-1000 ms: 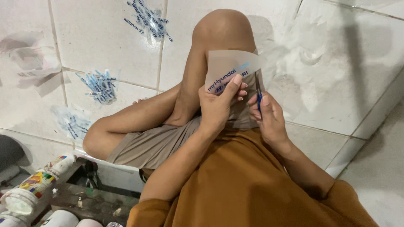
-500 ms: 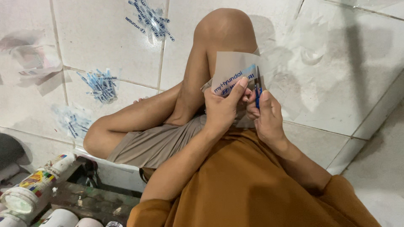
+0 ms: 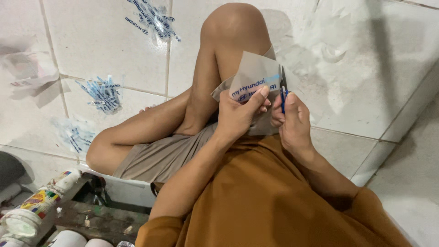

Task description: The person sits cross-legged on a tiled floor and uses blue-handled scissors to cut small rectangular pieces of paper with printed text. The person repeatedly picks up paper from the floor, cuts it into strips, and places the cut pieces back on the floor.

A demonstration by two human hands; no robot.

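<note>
head view shows a thin grey translucent sheet (image 3: pixel 256 73) with blue lettering printed in rows, held up in front of the raised knee (image 3: pixel 233 23). its lettered rows run slanting up toward the right, and its right edge stands nearly upright. the left hand (image 3: pixel 238 114) pinches the sheet's lower part, thumb laid over the print. the right hand (image 3: pixel 295 121) is closed around a small blue-handled blade (image 3: pixel 283 89), which points straight up along that right edge. heaps of cut blue-printed strips (image 3: pixel 105 93) lie on the white tiled floor (image 3: pixel 375 68), well apart to the left. paint bottles (image 3: pixel 34 208) lie at lower left.
</note>
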